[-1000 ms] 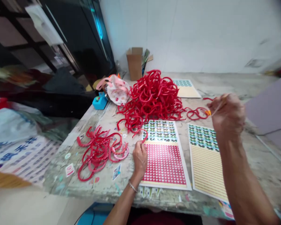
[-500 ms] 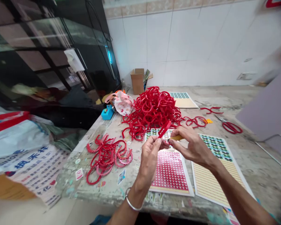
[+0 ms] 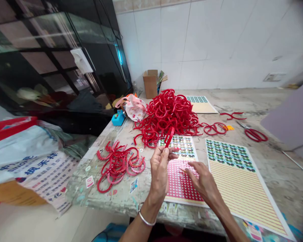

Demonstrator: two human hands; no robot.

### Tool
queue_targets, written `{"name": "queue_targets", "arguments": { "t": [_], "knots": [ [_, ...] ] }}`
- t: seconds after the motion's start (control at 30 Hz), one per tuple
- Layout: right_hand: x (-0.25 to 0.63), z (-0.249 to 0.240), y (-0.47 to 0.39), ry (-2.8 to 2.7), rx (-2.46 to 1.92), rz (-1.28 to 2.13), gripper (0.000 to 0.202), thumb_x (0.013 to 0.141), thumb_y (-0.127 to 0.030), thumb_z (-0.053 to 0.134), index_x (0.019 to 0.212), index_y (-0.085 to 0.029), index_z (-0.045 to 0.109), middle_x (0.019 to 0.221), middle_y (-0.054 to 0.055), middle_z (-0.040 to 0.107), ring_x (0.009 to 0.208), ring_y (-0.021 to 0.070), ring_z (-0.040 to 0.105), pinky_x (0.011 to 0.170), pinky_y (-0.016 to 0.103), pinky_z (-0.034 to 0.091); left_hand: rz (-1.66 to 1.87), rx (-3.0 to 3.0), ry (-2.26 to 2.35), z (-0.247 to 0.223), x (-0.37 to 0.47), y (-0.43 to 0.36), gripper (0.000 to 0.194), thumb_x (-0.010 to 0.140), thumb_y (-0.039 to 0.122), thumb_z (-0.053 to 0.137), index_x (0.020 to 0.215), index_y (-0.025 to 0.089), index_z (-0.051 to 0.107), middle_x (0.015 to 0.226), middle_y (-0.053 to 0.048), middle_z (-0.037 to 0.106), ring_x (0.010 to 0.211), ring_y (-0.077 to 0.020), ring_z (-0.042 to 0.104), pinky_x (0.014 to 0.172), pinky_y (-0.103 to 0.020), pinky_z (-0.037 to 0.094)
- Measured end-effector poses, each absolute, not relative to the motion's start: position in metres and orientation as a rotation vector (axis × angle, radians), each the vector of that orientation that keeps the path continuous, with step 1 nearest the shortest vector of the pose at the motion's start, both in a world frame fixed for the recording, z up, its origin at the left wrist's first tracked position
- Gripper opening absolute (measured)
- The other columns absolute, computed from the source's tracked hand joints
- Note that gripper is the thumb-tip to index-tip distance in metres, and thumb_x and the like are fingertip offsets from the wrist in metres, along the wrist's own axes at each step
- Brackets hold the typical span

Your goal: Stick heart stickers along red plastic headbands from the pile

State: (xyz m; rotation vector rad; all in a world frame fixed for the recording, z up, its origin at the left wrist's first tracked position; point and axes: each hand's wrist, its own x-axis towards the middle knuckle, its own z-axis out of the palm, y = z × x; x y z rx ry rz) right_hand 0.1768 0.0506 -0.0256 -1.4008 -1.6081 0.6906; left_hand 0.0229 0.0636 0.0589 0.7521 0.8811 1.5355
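Observation:
My left hand point(image 3: 160, 168) is closed, pinching a red curved band, like a headband point(image 3: 169, 136), that stands up from the fingertips. My right hand point(image 3: 203, 179) is lower and to the right, over the sheet of red and white heart stickers point(image 3: 178, 188). Between its thumb and finger is a thin pointed tool point(image 3: 182, 170), mostly hidden by the hand. A sheet with green and dark round stickers point(image 3: 189, 143) lies just beyond both hands. At the left is a smaller heap of red and pink bands point(image 3: 116, 168).
Behind the hands rises a large pile of red bands point(image 3: 170, 111). Red-handled scissors point(image 3: 255, 134) lie at the right, beyond a yellow-striped sticker sheet point(image 3: 249, 188). A blue tape dispenser point(image 3: 118, 118), a pink-and-white bag point(image 3: 135, 109) and a cardboard box point(image 3: 150, 85) stand at the back left.
My right hand has moved down and away from the band to the heart sticker sheet, with the tool in it. My left hand keeps the band, now held more upright.

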Motion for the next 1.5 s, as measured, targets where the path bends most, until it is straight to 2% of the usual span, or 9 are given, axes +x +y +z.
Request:
{"name": "queue_targets", "arguments": {
  "t": [0.13,0.23,0.43,0.53,0.6,0.7,0.9,1.03,1.5],
  "knots": [
    [0.149,0.009,0.040,-1.004,-1.134,1.404,0.025,0.080,-0.045,0.059,0.087,-0.024,0.070,0.080,0.006,0.065,0.065,0.0179,0.055,0.051,0.030,0.043,1.499,0.763,0.887,0.053,0.030,0.060,0.015,0.084,0.032,0.055,0.086,0.017,0.055,0.091,-0.006,0.068,0.073,-0.0128,0.064,0.073,-0.027,0.050],
    [0.136,0.027,0.048,-0.669,-0.914,1.539,0.022,0.075,-0.042,0.066,0.088,-0.025,0.070,0.085,0.004,0.065,0.062,0.0131,0.053,0.048,0.025,0.043,1.485,0.732,0.872,0.050,0.035,0.056,0.014,0.084,0.031,0.055,0.086,0.016,0.054,0.092,-0.007,0.068,0.074,-0.0139,0.064,0.073,-0.028,0.051],
    [0.144,0.023,0.064,-0.778,-1.034,1.298,0.015,0.071,-0.034,0.072,0.072,-0.022,0.063,0.068,-0.002,0.057,0.057,0.0101,0.049,0.053,0.023,0.043,1.436,0.661,0.884,0.043,0.031,0.050,0.013,0.084,0.028,0.056,0.084,0.015,0.055,0.093,-0.007,0.068,0.071,-0.0112,0.062,0.073,-0.026,0.049],
    [0.157,0.035,0.070,-1.104,-1.081,1.133,0.015,0.076,-0.034,0.068,0.072,-0.022,0.060,0.088,0.001,0.062,0.069,0.0128,0.054,0.061,0.025,0.045,1.371,0.570,0.870,0.039,0.029,0.048,0.014,0.080,0.027,0.060,0.083,0.013,0.059,0.091,-0.007,0.068,0.063,-0.0077,0.059,0.069,-0.023,0.048],
    [0.163,0.047,0.075,-1.314,-1.042,1.107,0.017,0.079,-0.034,0.064,0.069,-0.021,0.058,0.109,0.004,0.060,0.092,0.0186,0.056,0.072,0.029,0.046,1.321,0.504,0.843,0.038,0.030,0.047,0.014,0.077,0.025,0.063,0.081,0.012,0.062,0.085,-0.007,0.068,0.056,-0.0055,0.054,0.062,-0.020,0.047],
    [0.167,0.058,0.083,-1.530,-1.001,1.114,0.018,0.080,-0.034,0.062,0.069,-0.019,0.059,0.123,0.008,0.055,0.116,0.0251,0.047,0.087,0.036,0.043,1.275,0.434,0.807,0.039,0.032,0.045,0.014,0.074,0.023,0.067,0.079,0.011,0.065,0.075,-0.005,0.066,0.053,-0.0052,0.052,0.058,-0.018,0.045],
    [0.167,0.049,0.088,-1.479,-0.992,1.219,0.020,0.080,-0.035,0.061,0.072,-0.018,0.060,0.113,0.010,0.059,0.100,0.0222,0.056,0.082,0.034,0.047,1.225,0.392,0.735,0.042,0.034,0.040,0.010,0.074,0.019,0.066,0.077,0.009,0.066,0.073,-0.005,0.065,0.057,-0.0069,0.053,0.060,-0.019,0.044],
    [0.170,0.045,0.089,-1.483,-0.968,1.195,0.016,0.080,-0.032,0.063,0.071,-0.019,0.059,0.106,0.007,0.060,0.102,0.0203,0.055,0.089,0.034,0.042,1.210,0.405,0.735,0.043,0.035,0.040,0.007,0.076,0.016,0.063,0.075,0.009,0.065,0.074,-0.005,0.064,0.058,-0.0071,0.054,0.062,-0.019,0.044],
    [0.167,0.041,0.091,-1.499,-0.978,1.157,0.021,0.079,-0.031,0.062,0.066,-0.018,0.052,0.098,0.007,0.059,0.095,0.0197,0.055,0.084,0.034,0.042,1.214,0.418,0.761,0.040,0.035,0.039,0.008,0.077,0.013,0.061,0.073,0.008,0.066,0.073,-0.005,0.065,0.058,-0.0068,0.055,0.063,-0.019,0.044]
  ]
}}
